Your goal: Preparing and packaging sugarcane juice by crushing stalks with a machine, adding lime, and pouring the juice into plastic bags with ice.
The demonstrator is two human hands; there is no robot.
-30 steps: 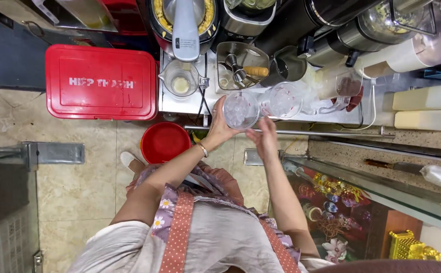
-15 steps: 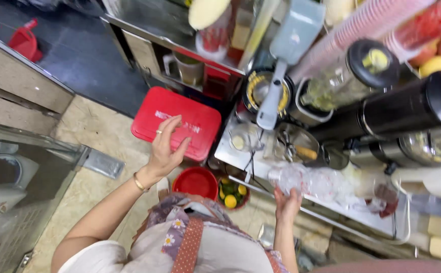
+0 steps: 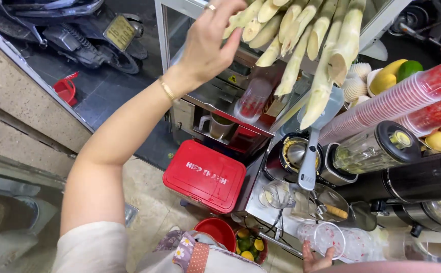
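Left hand [image 3: 211, 44], open, reaches sugarcane stalks [image 3: 301, 40] at top centre. Right hand [image 3: 315, 260], bottom right, grips a clear cup [image 3: 327, 239] above the tabletop [image 3: 256, 202].

Below the counter we see a red cooler box [image 3: 204, 175] with a closed lid on the tiled floor. Just beside its lower right corner stands a red bucket [image 3: 216, 231], and next to that a small basket of limes [image 3: 248, 245]. On the counter we find a citrus press [image 3: 295, 153] with a grey lever, a blender jar [image 3: 373, 150] lying to its right, and a black flask [image 3: 417, 179]. At upper right lie mangoes [image 3: 395, 74] above a long stack of plastic cups [image 3: 397, 103]. A motorbike [image 3: 74, 30] is parked at upper left.
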